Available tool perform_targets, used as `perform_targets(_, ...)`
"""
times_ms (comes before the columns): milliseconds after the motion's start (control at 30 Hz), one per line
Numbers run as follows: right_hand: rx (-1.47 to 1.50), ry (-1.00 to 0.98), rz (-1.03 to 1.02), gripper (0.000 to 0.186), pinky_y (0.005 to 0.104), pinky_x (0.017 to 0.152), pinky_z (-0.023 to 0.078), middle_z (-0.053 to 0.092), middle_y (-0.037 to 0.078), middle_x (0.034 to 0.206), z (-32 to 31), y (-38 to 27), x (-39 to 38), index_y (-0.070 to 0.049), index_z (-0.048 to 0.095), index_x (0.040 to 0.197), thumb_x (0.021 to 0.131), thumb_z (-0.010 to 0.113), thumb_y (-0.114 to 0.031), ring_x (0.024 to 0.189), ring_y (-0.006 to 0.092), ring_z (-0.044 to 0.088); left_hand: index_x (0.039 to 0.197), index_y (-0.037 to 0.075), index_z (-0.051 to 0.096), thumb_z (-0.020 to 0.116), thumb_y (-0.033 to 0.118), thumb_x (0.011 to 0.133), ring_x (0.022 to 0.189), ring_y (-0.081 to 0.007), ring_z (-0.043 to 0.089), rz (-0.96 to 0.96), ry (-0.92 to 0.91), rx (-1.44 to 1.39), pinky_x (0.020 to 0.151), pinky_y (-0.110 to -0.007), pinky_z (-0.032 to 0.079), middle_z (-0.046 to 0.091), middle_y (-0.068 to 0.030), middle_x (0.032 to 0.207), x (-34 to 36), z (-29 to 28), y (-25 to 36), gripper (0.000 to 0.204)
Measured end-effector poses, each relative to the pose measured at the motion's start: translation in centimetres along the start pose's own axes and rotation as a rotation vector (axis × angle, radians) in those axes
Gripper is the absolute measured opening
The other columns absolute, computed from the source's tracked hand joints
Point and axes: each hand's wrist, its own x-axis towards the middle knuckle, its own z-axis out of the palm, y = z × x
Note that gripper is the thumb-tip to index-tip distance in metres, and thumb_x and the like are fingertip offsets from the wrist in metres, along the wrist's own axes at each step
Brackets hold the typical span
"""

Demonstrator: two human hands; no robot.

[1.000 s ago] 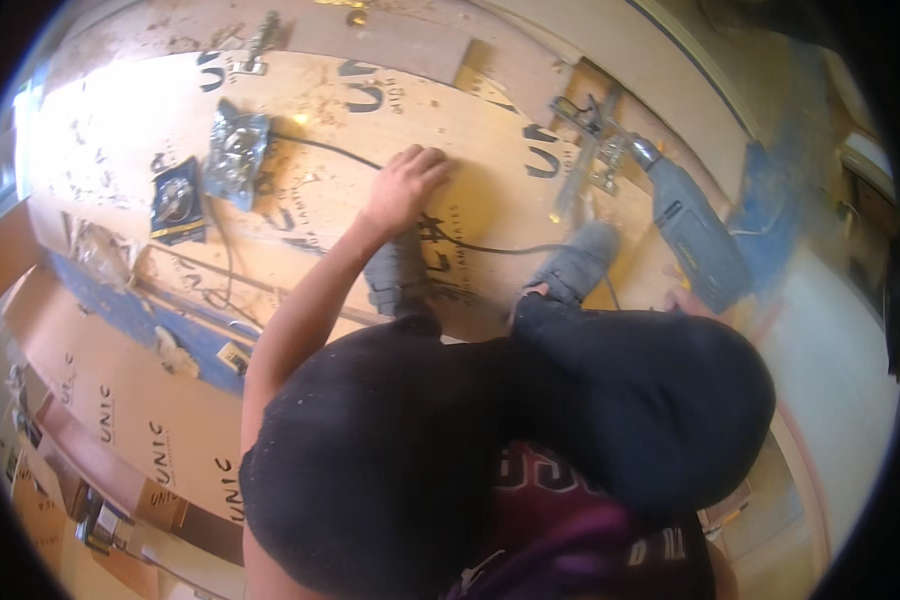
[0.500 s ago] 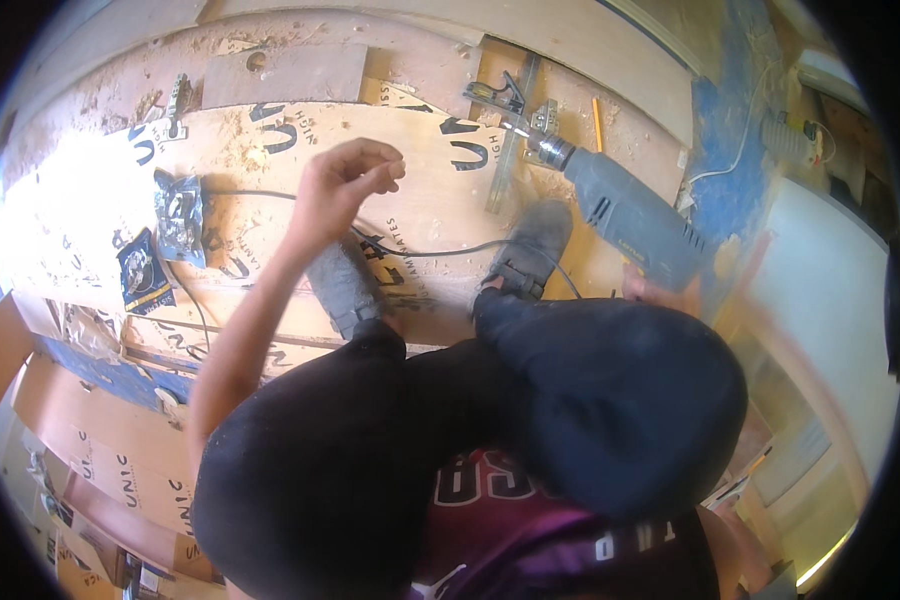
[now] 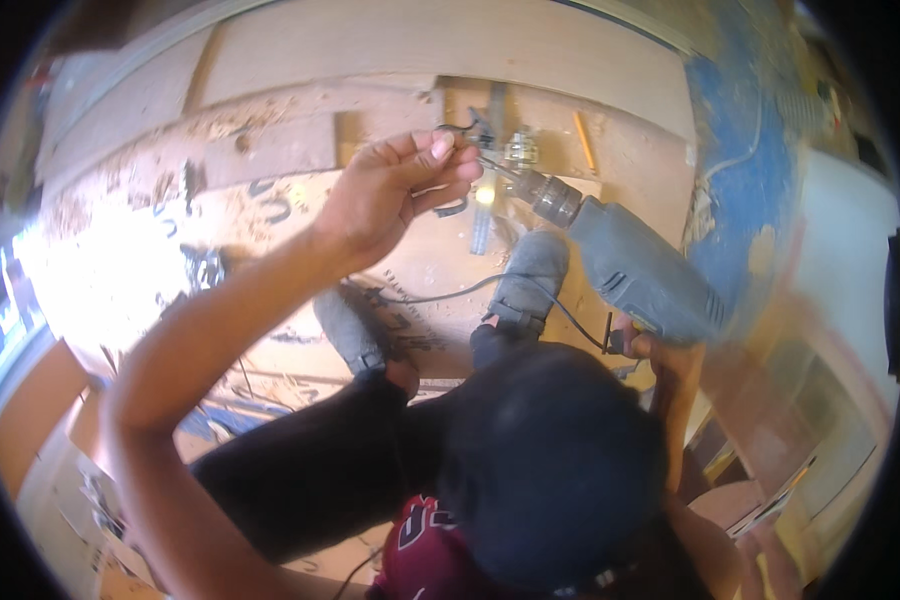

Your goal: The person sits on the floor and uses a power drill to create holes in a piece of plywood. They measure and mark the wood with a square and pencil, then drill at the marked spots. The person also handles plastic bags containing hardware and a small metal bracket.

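My right hand point(image 3: 642, 342) is closed round the handle of a grey power drill point(image 3: 645, 262), which points up and left; its fingers are partly hidden by the body. A thin bit sticks out of the metal chuck point(image 3: 550, 198). Close to the bit's tip is my left hand point(image 3: 395, 190), thumb and fingertips pinched together. Whatever sits in that pinch is too small to make out. Beyond the bit lie a small metal fitting point(image 3: 521, 150) and a metal ruler point(image 3: 482, 225) on the wooden board.
A yellow pencil point(image 3: 584, 142) lies beyond the drill among wood shavings. The black power cord point(image 3: 450, 294) runs across the board past my shoes point(image 3: 532, 275). At the left, a plastic packet point(image 3: 204, 268) sits near bright glare. A loose wooden piece point(image 3: 280, 150) lies farther back.
My left hand has moved right and slightly up, in a pinch, to the drill bit's tip. The drill sits slightly lower in view, and the view itself has shifted.
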Motion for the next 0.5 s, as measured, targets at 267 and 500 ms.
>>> perform_targets(267,0.02,0.09,0.037,0.057,0.0331,0.067,0.055,0.078,0.02,0.098,-5.5,1.1,-0.2,0.009,0.066,0.126,0.071,0.081,-0.001,0.074,0.021,0.07,0.12,0.002,0.068,0.06,0.02,0.113,0.106,-0.0146,0.071,0.09,-0.193,-0.463,0.102,-0.03,0.058,0.074,-0.0076,0.115,6.6,5.4,-6.4,0.021)
perform_targets(500,-0.097,0.106,0.115,0.057,0.0332,0.069,0.056,0.078,0.02,0.099,-7.0,0.7,-0.9,0.008,0.066,0.127,0.074,0.083,-0.002,0.077,0.0205,0.07,0.112,0.004,0.071,0.061,0.016,0.112,0.096,-0.0112,0.069,0.054,-0.157,-0.518,0.093,-0.025,0.059,0.072,-0.0033,0.105,7.8,6.9,-9.6,0.016)
